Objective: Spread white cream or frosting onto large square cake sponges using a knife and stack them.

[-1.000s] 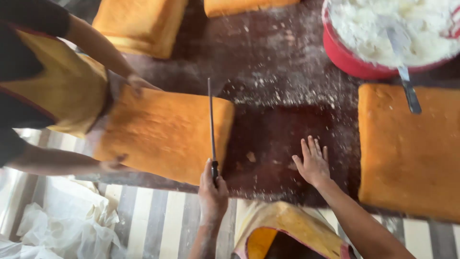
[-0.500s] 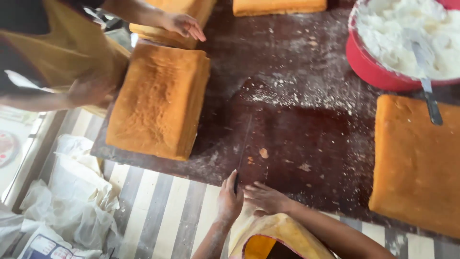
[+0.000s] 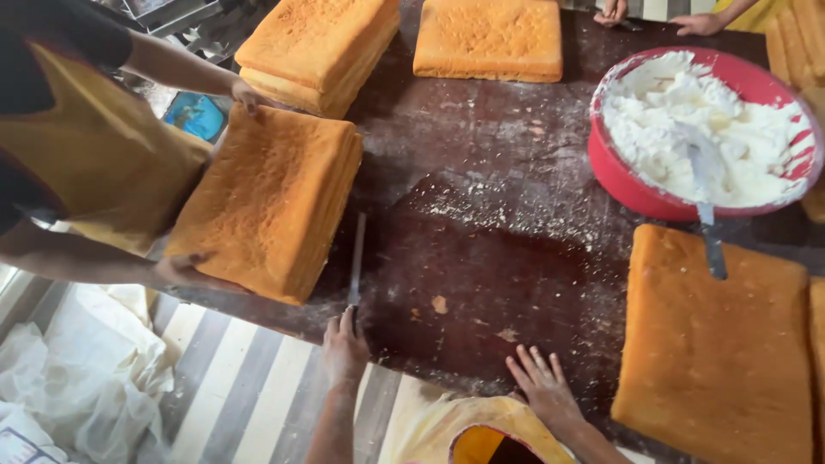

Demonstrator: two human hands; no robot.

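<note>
Left hand (image 3: 345,345) is wrapped around the handle of the long, thin-bladed metal knife (image 3: 357,258), fingers curled shut on it at the near edge of the dark brown wooden table (image 3: 516,258). The blade runs straight away from that hand, its long axis pointing toward the far side, flat and low over the tabletop. Just to the left of the blade, almost touching it, sits the stacked golden-brown rectangular sponge cake slab (image 3: 271,202), its right edge lying parallel to the knife. So the cake is left of the fingers and a little farther out, and the left hand is clearly the nearer one. Right hand (image 3: 541,387) rests palm down on the table's near edge, fingers spread, well apart from the knife. A co-worker's hands (image 3: 185,271) hold that slab from the left side.
</note>
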